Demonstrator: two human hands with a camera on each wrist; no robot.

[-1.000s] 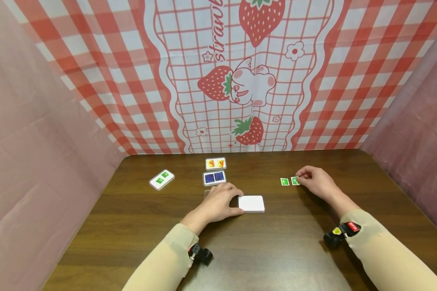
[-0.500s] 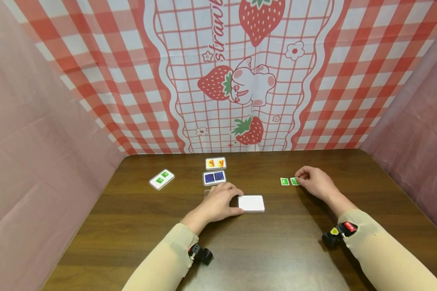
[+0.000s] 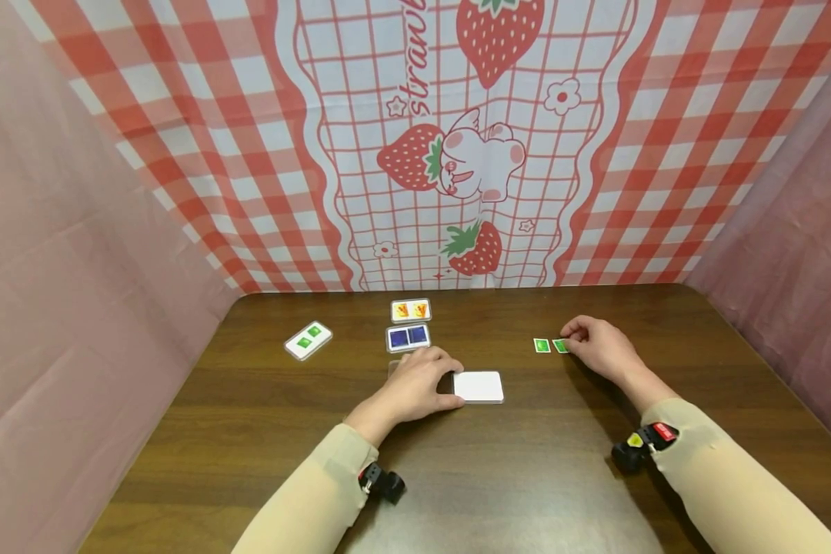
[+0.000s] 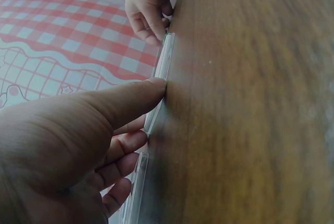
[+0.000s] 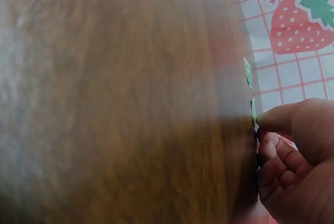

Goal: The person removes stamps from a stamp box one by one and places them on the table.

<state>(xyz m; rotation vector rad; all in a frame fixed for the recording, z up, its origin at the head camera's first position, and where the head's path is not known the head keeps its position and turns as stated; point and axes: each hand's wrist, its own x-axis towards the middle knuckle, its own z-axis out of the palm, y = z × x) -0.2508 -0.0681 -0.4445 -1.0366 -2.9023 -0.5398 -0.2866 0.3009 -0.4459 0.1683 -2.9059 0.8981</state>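
Note:
My left hand (image 3: pixel 415 385) holds a white rectangular card in a clear plastic case (image 3: pixel 479 387), thumb on its near edge and index finger on its far edge. Another clear case (image 4: pixel 136 187) lies under the other fingers, mostly hidden in the head view. Off to the right, my right hand (image 3: pixel 604 348) has thumb and fingertips at the right edge of a small green-printed square (image 3: pixel 560 345), covering part of it. A second green-printed square (image 3: pixel 542 345) lies just left of that one. In the right wrist view the thumb touches the nearer square (image 5: pixel 254 113), which stands slightly raised.
Behind the left hand lie a cased card with two dark blue squares (image 3: pixel 408 337) and one with two orange pictures (image 3: pixel 411 310). Farther left, a card with two green squares (image 3: pixel 308 341) sits at an angle. A strawberry-print cloth (image 3: pixel 360 169) rises behind the wooden table (image 3: pixel 526 477).
The green square under my right fingertips has shifted and turned very slightly, and the right wrist has edged a little left. My left hand and the white card stay where they were.

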